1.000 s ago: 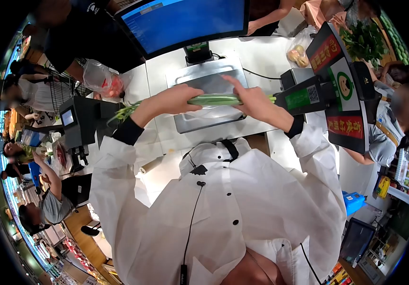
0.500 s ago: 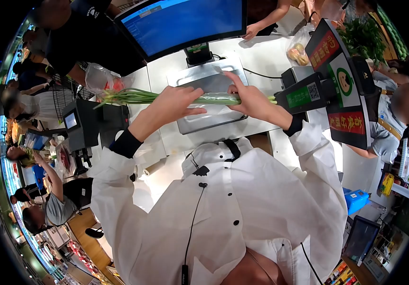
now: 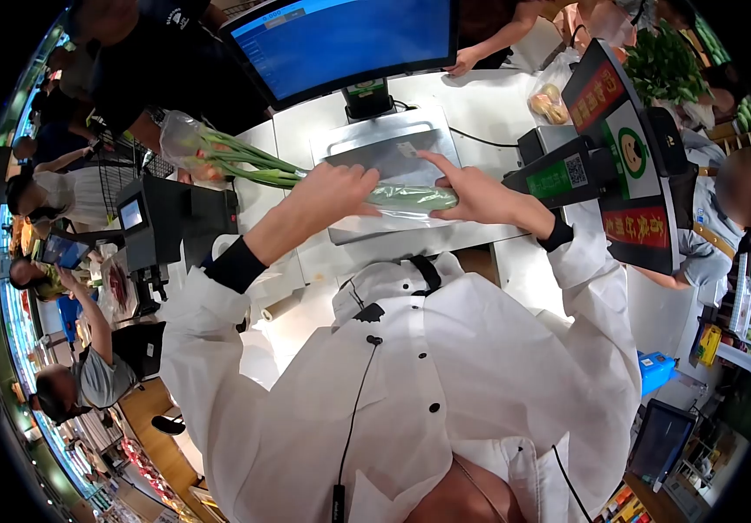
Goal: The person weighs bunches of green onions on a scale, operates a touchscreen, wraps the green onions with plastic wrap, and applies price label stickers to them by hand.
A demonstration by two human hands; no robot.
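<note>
A bunch of green onions [image 3: 258, 164] lies slanted above the metal scale plate [image 3: 349, 144], its leafy end at the upper left and its thick end in clear plastic. My left hand [image 3: 332, 196] is wrapped round the middle of the bunch. At the bagged end, my right hand [image 3: 480, 200] grips the onions between palm and fingers, its index finger raised, with a small white label [image 3: 407, 150] at the fingertip. Both hands are over the near part of the scale.
A large monitor [image 3: 349, 44] stands behind the scale. To the right are a QR-code reader [image 3: 558, 179], a sign screen [image 3: 624, 157] and a bag of round produce [image 3: 550, 103]. A dark printer [image 3: 170, 222] stands left. Other people stand around the counter.
The leafy end of the onions has swung up and away from me, so the bunch now slants. My left hand has moved slightly right along with it.
</note>
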